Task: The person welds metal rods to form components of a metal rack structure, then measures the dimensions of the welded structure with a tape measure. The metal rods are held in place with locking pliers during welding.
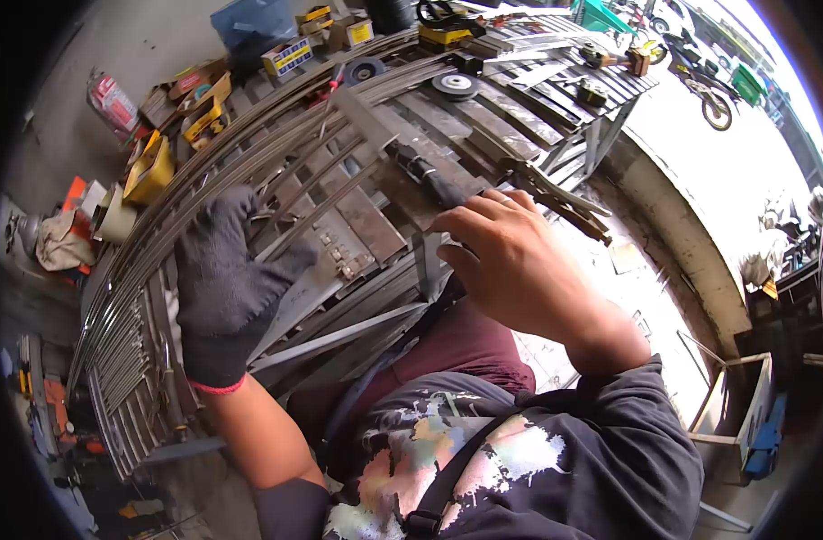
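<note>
My left hand [236, 283] wears a dark grey knit glove with a red cuff edge. It lies over thin metal bars [335, 193] on the slatted metal workbench [371, 229], its thumb spread away from the fingers. My bare right hand [515, 261] is closed round the lower end of a black-handled tool [416, 166]. A flat, pale metal piece [362, 117] extends from the handle's upper end, over the bench. Small metal pieces [339, 256] sit between my two hands on the bench.
Grinding discs [455, 85] lie on the bench's far side, beside clamping pliers [556, 198] at the right edge. Yellow bins [149, 169], cartons and a fire extinguisher [113, 103] line the wall at left. A metal-framed cart [736, 400] stands at right; a motorcycle [704, 90] is outside.
</note>
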A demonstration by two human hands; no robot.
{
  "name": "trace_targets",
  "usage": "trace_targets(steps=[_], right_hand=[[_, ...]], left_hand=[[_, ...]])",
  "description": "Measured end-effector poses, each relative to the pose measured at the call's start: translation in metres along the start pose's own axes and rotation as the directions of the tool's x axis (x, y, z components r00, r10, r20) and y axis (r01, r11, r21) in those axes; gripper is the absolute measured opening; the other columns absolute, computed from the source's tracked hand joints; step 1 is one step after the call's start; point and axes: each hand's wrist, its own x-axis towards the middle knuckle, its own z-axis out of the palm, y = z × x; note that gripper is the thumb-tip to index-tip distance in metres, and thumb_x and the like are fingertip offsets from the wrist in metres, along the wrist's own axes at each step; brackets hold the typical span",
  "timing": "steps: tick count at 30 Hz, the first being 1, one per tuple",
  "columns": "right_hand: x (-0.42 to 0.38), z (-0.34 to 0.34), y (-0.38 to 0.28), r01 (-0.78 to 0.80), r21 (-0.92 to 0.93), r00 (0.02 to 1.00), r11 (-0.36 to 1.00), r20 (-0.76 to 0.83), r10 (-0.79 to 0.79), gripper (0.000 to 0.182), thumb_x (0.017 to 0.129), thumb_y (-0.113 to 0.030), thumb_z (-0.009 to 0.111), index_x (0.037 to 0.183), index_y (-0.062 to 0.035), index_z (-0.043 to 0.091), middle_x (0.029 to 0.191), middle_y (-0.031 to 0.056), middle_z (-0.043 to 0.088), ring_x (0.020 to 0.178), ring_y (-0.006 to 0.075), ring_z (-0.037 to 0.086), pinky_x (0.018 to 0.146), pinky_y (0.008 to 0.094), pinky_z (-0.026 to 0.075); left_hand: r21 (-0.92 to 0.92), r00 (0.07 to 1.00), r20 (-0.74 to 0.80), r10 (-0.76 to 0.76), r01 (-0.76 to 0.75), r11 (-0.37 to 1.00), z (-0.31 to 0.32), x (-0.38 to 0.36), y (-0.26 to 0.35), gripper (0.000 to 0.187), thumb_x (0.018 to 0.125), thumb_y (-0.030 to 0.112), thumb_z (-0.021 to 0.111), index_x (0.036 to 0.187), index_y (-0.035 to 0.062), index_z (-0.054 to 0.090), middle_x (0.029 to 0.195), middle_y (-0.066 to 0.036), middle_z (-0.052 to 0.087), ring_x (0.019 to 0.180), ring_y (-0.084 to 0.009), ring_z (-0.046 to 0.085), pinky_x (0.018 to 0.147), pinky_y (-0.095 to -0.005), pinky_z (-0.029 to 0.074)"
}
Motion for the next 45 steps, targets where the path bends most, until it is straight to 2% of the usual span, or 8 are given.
trace_targets(steps=[10, 12, 21, 28, 31, 33, 39, 45], right_hand=[[0.004, -0.106, 0.13, -0.484, -0.156, 0.87, 0.861, -0.189, 0.455, 0.025, 0.094, -0.019, 0.077, 0.111, -0.0003, 0.077, 0.092, 0.0189, 0.077, 0.079, 0.0293, 0.076, 0.08, 0.042, 0.06], [0.027, -0.119, 0.211, -0.677, -0.17, 0.725, 0.716, -0.322, 0.609, 0.032, 0.092, -0.024, 0.078, 0.113, 0.0005, 0.077, 0.105, 0.0206, 0.077, 0.089, 0.0324, 0.076, 0.085, 0.044, 0.06], [0.05, -0.108, 0.724, -0.477, -0.557, 0.872, 0.68, -0.202, 0.447, 0.104, 0.096, -0.071, 0.061, 0.149, 0.0177, 0.046, 0.145, 0.0416, 0.055, 0.143, 0.0481, 0.051, 0.119, 0.0494, 0.04], [0.055, -0.083, 0.724, -0.685, -0.429, 0.649, 0.589, 0.007, 0.761, 0.113, 0.096, -0.077, 0.056, 0.151, 0.0203, 0.04, 0.146, 0.0413, 0.054, 0.146, 0.0487, 0.047, 0.122, 0.0477, 0.037], [0.056, -0.09, 0.763, -0.213, -0.822, 0.706, 0.528, 0.244, 0.665, 0.048, 0.117, -0.04, 0.032, 0.165, -0.0353, 0.039, 0.128, 0.0363, 0.065, 0.113, 0.0484, 0.069, 0.098, 0.0513, 0.054], [0.055, -0.088, 0.765, -0.276, -0.784, 0.83, 0.556, 0.097, 0.55, 0.047, 0.117, -0.033, 0.035, 0.164, -0.039, 0.038, 0.125, 0.0341, 0.067, 0.11, 0.0458, 0.071, 0.095, 0.0518, 0.054], [0.077, -0.14, 0.661, -0.284, -0.727, 0.959, 0.626, -0.216, 0.184, 0.045, 0.108, -0.046, 0.049, 0.138, -0.0137, 0.059, 0.132, 0.0273, 0.068, 0.124, 0.041, 0.064, 0.107, 0.052, 0.048], [0.087, -0.217, 0.366, -0.101, -0.864, 0.99, 0.494, -0.139, -0.04, 0.064, 0.099, -0.056, 0.059, 0.111, 0.0033, 0.08, 0.136, 0.0221, 0.069, 0.132, 0.0375, 0.06, 0.113, 0.0516, 0.044]], left_hand=[[0.168, 0.999, -0.036, 0.007, -0.001, 0.986, 0.047, -0.046, -0.018, 0.076, 0.071, 0.068, 0.087, 0.109, 0.0064, 0.064, 0.093, -0.018, 0.063, 0.09, -0.0425, 0.062, 0.08, -0.0526, 0.048], [0.257, 0.997, -0.063, 0.052, -0.035, 0.966, 0.049, -0.046, -0.02, 0.068, 0.075, 0.062, 0.087, 0.109, 0.0078, 0.065, 0.093, -0.017, 0.062, 0.088, -0.0414, 0.062, 0.079, -0.0518, 0.047], [0.146, 0.983, 0.03, -0.183, 0.177, 0.973, 0.05, -0.065, -0.058, 0.036, 0.088, 0.03, 0.081, 0.113, 0.0084, 0.069, 0.101, -0.016, 0.072, 0.094, -0.0399, 0.068, 0.083, -0.0507, 0.053], [0.089, 0.964, -0.091, -0.248, 0.256, 0.962, 0.055, -0.087, -0.036, 0.048, 0.09, 0.04, 0.08, 0.121, 0.006, 0.065, 0.108, -0.017, 0.071, 0.099, -0.0409, 0.067, 0.087, -0.051, 0.051], [0.127, 0.966, -0.016, -0.259, 0.259, 0.957, 0.05, -0.085, -0.029, 0.058, 0.089, 0.049, 0.08, 0.124, 0.0056, 0.064, 0.108, -0.018, 0.071, 0.099, -0.0426, 0.066, 0.087, -0.0513, 0.051], [0.121, 0.967, -0.001, -0.254, 0.252, 0.96, 0.051, -0.082, -0.029, 0.059, 0.088, 0.05, 0.08, 0.124, 0.0057, 0.064, 0.108, -0.019, 0.071, 0.099, -0.0429, 0.066, 0.086, -0.0518, 0.052], [0.184, 0.98, -0.027, -0.199, 0.201, 0.962, 0.064, -0.083, -0.035, 0.053, 0.083, 0.043, 0.085, 0.114, 0.0046, 0.065, 0.096, -0.016, 0.07, 0.09, -0.0383, 0.07, 0.081, -0.0509, 0.056], [0.119, 0.961, 0.028, -0.274, 0.269, 0.956, 0.085, -0.084, -0.026, 0.045, 0.096, 0.042, 0.079, 0.122, 0.0071, 0.07, 0.109, -0.017, 0.076, 0.096, -0.0378, 0.075, 0.084, -0.0467, 0.059]])
